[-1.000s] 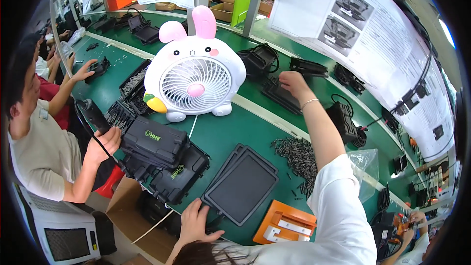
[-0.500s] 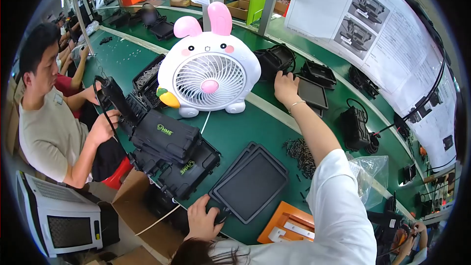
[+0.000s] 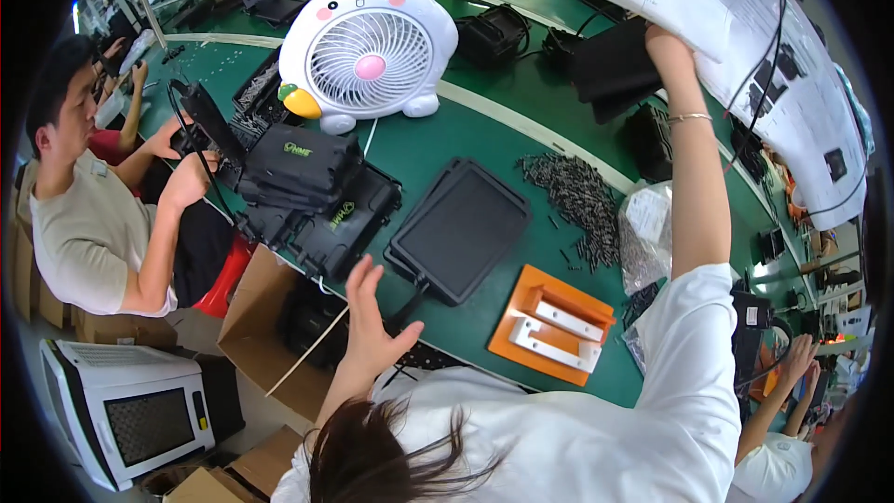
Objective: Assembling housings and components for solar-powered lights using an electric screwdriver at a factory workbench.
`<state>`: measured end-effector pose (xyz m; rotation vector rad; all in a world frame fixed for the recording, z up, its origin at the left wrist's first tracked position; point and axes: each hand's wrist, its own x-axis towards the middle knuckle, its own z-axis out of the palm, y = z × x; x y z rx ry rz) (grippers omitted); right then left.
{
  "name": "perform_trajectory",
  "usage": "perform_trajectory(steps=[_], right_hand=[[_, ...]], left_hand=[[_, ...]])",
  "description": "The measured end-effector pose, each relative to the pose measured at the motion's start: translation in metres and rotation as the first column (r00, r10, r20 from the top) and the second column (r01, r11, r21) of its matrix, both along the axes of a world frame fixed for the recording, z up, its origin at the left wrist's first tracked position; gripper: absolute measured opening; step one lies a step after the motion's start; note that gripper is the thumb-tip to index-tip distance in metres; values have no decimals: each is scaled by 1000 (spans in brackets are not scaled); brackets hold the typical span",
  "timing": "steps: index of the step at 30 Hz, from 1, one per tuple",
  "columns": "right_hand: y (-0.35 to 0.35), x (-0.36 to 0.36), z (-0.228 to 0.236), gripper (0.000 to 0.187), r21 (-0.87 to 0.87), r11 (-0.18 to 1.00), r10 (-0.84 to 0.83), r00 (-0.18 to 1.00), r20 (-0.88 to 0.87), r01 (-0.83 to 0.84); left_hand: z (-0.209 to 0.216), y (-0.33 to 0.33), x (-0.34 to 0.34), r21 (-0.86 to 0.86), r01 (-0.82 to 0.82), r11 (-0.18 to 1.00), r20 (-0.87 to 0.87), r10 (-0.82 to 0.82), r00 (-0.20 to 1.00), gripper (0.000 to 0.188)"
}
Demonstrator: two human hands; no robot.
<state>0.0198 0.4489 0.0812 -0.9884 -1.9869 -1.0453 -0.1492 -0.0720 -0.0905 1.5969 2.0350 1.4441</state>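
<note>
At the far right of the bench, my right hand (image 3: 669, 48) grips a dark flat panel (image 3: 610, 65) by its edge; it is tilted, and the fingertips are partly hidden. My left hand (image 3: 371, 317) hovers at the near edge of the bench, fingers spread and nothing in it. Just beyond it lies a small stack of black rectangular panels (image 3: 461, 233) with raised rims, a short black cable or strap by its near corner. To their right is a heap of dark screws (image 3: 582, 196). An orange fixture (image 3: 507, 331) with white blocks rests nearer to me.
A white rabbit-shaped fan (image 3: 368, 65) stands mid-bench. Left of the panels are stacked black cases (image 3: 358, 224), where a co-worker (image 3: 102, 214) handles a black case. More black cases (image 3: 494, 33) line the far side, below hanging paper sheets (image 3: 717, 56). A clear bag (image 3: 645, 233) lies right of the screws.
My right hand has moved right, lifting the dark panel off the bench. My left hand has come away from the panel stack, its fingers spreading. The whole view has shifted.
</note>
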Motion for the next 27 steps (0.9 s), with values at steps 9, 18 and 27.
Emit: perform_trajectory(steps=[9,18,27], right_hand=[[-219,35,58,17,-372,746,370,809,-457,-552],[-394,61,34,27,-300,226,959,266,-100,-927],[-435,101,7,70,-70,494,409,303,-861,-867]], left_hand=[[46,32,41,271,247,930,-156,-211,965,62],[68,115,70,397,504,767,390,-638,664,103],[68,91,81,568,612,551,150,-800,581,42]])
